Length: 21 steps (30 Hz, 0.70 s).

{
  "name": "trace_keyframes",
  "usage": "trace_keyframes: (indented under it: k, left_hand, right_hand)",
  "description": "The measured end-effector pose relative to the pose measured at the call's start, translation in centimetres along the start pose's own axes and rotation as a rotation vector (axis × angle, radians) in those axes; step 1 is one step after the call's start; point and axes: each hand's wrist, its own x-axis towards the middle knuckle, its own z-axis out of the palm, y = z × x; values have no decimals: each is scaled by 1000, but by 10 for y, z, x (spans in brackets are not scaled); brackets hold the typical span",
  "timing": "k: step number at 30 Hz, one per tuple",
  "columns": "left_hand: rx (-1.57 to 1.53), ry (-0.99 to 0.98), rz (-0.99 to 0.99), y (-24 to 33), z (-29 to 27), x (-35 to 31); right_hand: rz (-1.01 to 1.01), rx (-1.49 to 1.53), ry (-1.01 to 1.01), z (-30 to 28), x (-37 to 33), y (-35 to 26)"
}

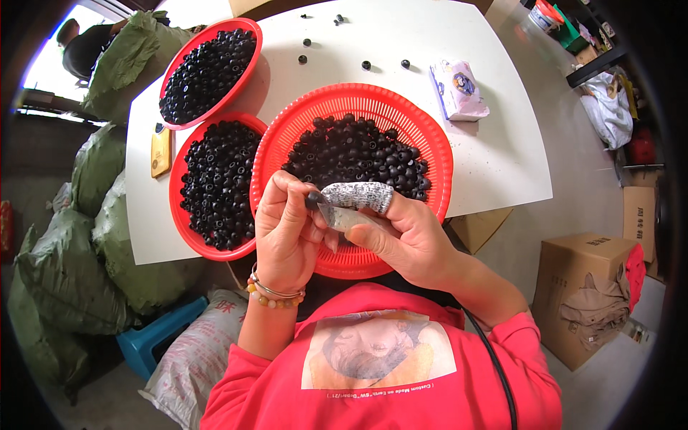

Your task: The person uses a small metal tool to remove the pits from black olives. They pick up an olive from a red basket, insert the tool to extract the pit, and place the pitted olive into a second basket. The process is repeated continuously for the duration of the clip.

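My left hand (285,228) is closed in a pinch on a small black cap-like part (313,200), above the near side of a large red slotted basket (259,168). My right hand (412,236) grips a small flat blade (342,216), its end against the black part. A grey knitted finger cover (358,193) wraps my right index finger. Heaped in the basket under my hands are many loose black parts (358,154), round and hollow. Bracelets (274,295) circle my left wrist.
Two more red baskets (247,29) (188,233) of black parts stand left on the white table (502,161). Several loose parts (366,65) and a tissue pack (460,91) lie beyond; a phone (161,152) lies left. Green sacks (68,272), a blue stool (154,337) and cartons (573,287) surround me.
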Motion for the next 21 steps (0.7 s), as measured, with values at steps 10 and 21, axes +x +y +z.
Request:
trace_keyframes:
  k: [10, 21]
  left_hand:
    - [39, -19, 28, -2, -6, -1]
    - [70, -21, 22, -2, -6, -1]
  right_hand:
    - [-73, -138, 46, -1, 0, 4]
    - [0, 77, 4, 2, 3, 1]
